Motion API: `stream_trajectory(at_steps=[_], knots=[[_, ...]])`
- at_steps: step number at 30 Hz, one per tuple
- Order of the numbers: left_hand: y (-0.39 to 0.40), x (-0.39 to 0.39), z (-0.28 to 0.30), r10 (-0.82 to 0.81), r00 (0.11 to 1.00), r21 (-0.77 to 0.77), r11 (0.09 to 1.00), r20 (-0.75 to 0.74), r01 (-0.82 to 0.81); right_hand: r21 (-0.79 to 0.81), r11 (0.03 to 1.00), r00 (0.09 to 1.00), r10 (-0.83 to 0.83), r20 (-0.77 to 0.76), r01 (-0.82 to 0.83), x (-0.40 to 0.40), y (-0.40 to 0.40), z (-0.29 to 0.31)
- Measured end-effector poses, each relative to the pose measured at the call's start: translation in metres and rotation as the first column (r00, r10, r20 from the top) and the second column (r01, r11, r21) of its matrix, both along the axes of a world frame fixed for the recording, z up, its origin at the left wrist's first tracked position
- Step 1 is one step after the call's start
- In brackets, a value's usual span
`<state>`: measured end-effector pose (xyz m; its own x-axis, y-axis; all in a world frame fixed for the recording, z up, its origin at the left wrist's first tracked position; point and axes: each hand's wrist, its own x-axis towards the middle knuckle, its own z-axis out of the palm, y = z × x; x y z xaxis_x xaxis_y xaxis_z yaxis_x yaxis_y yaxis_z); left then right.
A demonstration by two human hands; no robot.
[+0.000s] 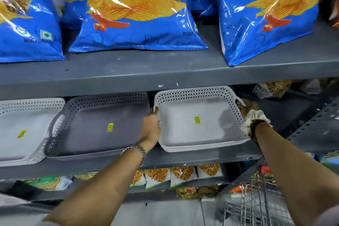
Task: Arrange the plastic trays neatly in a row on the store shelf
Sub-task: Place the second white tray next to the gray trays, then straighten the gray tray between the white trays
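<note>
Three plastic trays sit side by side on the grey metal shelf [183, 161]: a white tray [23, 130] at the far left, cut off by the frame edge, a grey tray [95, 124] in the middle, and a second white tray [200, 121] to the right. All three have perforated walls and a small yellow sticker on the floor. The grey tray's left handle overlaps the rim of the far-left tray, while a narrow gap separates it from the right-hand white tray.

The left hand [151, 126] reaches into that gap, fingers curled over the left rim of the right-hand white tray, gripping it; a metal bracelet [135, 149] circles the wrist. The right hand [246, 113] is behind the tray's right wall, near its handle, and is mostly hidden by the wall and by a white frilled cuff [255, 118], so I cannot tell whether it is closed on the tray or loose. This tray sits with its front edge at the lip of the shelf, angled slightly against the line of the others.

On the shelf above stand large blue potato chip bags [139, 11]. Below the tray shelf, small snack packets [176, 174] line the next level, and a wire shopping cart [256, 202] shows at the lower right
</note>
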<state>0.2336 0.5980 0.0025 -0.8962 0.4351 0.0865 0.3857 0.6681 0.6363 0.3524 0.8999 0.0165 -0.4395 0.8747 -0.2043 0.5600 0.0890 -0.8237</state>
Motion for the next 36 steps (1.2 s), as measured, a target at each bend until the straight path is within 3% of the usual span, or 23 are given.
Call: stream_trajectory(at_steps=[4, 9, 14, 24, 29, 32, 34, 36], knots=[[-0.004, 0.003, 0.006, 0.052, 0.998, 0.073, 0.996, -0.03, -0.049, 0.028, 0.999, 0.996, 0.016, 0.082, -0.018, 0.003, -0.006, 0.004], [-0.043, -0.01, 0.014, 0.113, 0.992, 0.197, 0.975, -0.063, -0.099, 0.196, 0.981, 1.0, 0.002, 0.028, -0.007, 0.001, -0.036, 0.014], [-0.11, -0.043, 0.014, 0.262, 0.959, 0.212, 0.948, -0.107, -0.236, 0.266, 0.954, 0.99, 0.137, 0.025, -0.139, -0.005, -0.081, 0.023], [-0.271, -0.106, 0.015, 0.405, 0.904, 0.313, 0.884, -0.136, -0.348, 0.119, 0.976, 0.982, 0.189, -0.024, -0.185, -0.052, -0.205, 0.019], [-0.325, -0.133, 0.004, 0.425, 0.905, 0.289, 0.865, 0.012, -0.41, 0.088, 0.981, 0.985, 0.174, 0.013, -0.175, -0.079, -0.247, 0.01], [-0.344, -0.146, -0.001, 0.42, 0.893, 0.123, 0.889, 0.163, -0.44, 0.036, 0.981, 0.981, 0.191, 0.038, -0.192, -0.096, -0.27, 0.002], [-0.35, -0.151, -0.007, 0.371, 0.891, 0.005, 0.922, 0.263, -0.386, -0.041, 0.978, 0.979, 0.205, 0.017, -0.204, -0.105, -0.284, -0.008], [-0.349, -0.152, -0.013, 0.303, 0.895, -0.038, 0.951, 0.328, -0.308, 0.004, 0.981, 0.977, 0.191, 0.091, -0.192, -0.108, -0.294, -0.015]])
